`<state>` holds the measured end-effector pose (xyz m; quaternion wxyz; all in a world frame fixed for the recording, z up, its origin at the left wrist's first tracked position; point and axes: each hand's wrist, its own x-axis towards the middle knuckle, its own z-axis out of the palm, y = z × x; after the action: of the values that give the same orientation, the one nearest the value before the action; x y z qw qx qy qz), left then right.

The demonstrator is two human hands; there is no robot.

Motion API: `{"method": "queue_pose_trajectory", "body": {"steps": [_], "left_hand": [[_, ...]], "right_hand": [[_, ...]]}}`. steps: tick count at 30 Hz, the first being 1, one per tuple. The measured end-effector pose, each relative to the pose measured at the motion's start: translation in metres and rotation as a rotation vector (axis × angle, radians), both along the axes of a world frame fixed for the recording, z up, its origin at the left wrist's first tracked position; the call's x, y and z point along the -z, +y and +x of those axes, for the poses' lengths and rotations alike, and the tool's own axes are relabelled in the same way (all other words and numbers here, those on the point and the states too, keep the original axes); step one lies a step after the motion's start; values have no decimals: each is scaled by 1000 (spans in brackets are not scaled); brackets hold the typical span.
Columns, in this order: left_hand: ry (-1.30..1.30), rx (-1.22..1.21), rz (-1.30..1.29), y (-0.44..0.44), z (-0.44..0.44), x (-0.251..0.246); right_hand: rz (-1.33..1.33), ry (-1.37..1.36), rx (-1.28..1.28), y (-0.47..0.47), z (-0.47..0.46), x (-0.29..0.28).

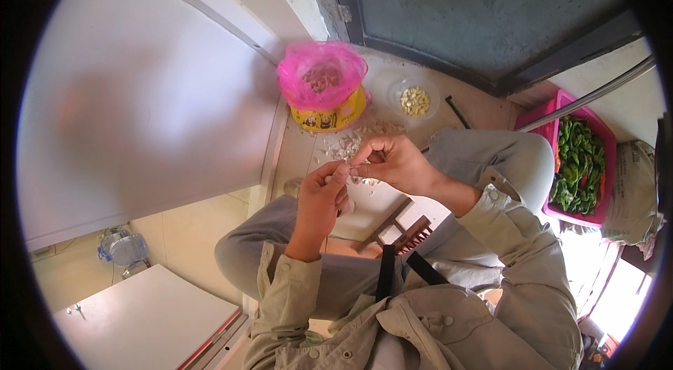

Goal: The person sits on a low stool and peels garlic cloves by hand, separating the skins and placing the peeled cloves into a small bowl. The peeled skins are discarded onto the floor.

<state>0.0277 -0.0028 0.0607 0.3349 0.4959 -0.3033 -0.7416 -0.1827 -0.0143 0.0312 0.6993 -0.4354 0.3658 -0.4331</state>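
Note:
My left hand and my right hand meet at the fingertips above the floor, between my knees. A small pale piece, apparently a garlic clove, is pinched in my left fingers, and my right thumb and forefinger pinch at its end. Papery garlic skins lie scattered on the floor just beyond my hands. Behind them stands a yellow container with panda pictures, lined with a pink plastic bag holding reddish unpeeled cloves. To its right, a clear round bowl holds peeled garlic cloves.
A pink basket of green peppers is at the right, beside a sack. A dark metal door stands ahead, a white panel at the left. A black strip lies near the bowl.

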Motion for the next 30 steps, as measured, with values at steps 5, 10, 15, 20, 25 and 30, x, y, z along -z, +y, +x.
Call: {"method": "queue_pose_trajectory", "body": {"steps": [5, 10, 15, 20, 25, 30], "left_hand": [[-480, 76, -351, 1, -3, -6], [-489, 47, -410, 3, -5, -8], [-344, 10, -274, 1, -5, -2], [-163, -19, -106, 0, -2, -1], [-98, -1, -122, -1, -1, 2], [25, -13, -92, 1, 0, 6]], "right_hand": [[97, -7, -49, -4, -1, -5], [103, 23, -22, -5, 1, -6], [45, 129, 57, 0, 0, -12], [-99, 268, 109, 5, -3, -29], [-233, 301, -11, 10, -1, -38], [-156, 212, -20, 8, -3, -33]]}}
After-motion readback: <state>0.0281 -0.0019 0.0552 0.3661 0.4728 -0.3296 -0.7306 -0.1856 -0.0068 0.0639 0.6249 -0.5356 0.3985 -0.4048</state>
